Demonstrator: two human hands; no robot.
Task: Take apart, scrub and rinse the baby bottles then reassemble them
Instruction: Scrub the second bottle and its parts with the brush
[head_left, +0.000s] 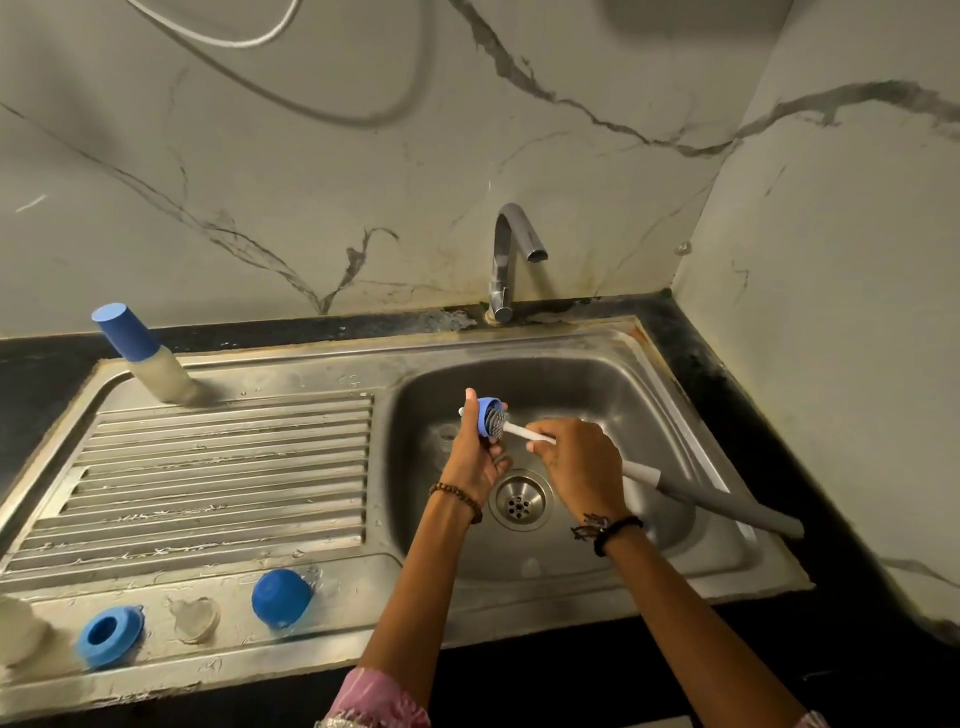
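Note:
Over the sink basin (597, 384) my left hand (475, 457) grips a small blue bottle ring (488, 413). The grey bristle head of a bottle brush (644, 474) sits inside that ring. My right hand (574, 462) holds the brush's white shaft; its grey handle sticks out to the right over the sink rim. An assembled bottle (143, 356) with a blue cap stands at the back left of the drainboard. On the front ledge lie a blue collar ring (110, 635), a clear teat (195, 618) and a blue domed cap (280, 597).
A chrome tap (511, 254) rises behind the basin; no water runs from it. The drain (519, 500) lies just below my hands. A pale object (18, 631) sits at the far left front edge. Marble walls close off the back and right.

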